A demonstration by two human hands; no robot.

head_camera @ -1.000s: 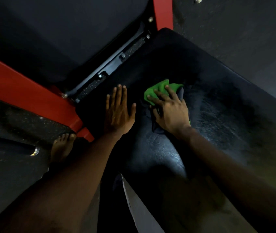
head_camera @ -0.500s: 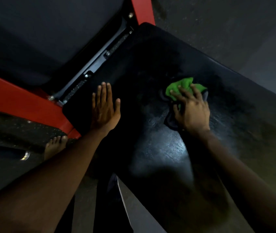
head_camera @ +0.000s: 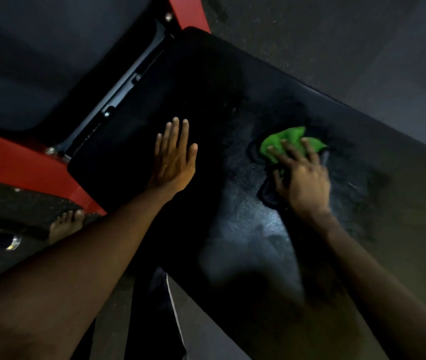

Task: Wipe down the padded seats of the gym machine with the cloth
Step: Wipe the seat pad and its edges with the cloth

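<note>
The black padded seat [head_camera: 245, 237] fills the centre and right of the frame, running from the upper middle down to the lower right, with a glossy patch of light on its surface near the middle. Dark speckled floor [head_camera: 336, 35] takes up the upper right. A second dark pad [head_camera: 50, 61] sits in the upper left, parted from the seat by a black metal rail [head_camera: 128, 81] with bolts. A red frame bar [head_camera: 19, 162] crosses the left edge, just beside the seat's corner. The left hand [head_camera: 172, 162] lies flat on the seat at centre, fingers straight and close together, thumb out to the right. The right hand [head_camera: 302, 183], right of centre and blurred, presses on the green cloth [head_camera: 289, 139], fingers spread apart over it; the cloth is bunched on the seat, and a darker fold shows under the palm. A bare foot [head_camera: 65, 226] stands on the floor at lower left, near a small metal cap [head_camera: 14, 241]
</note>
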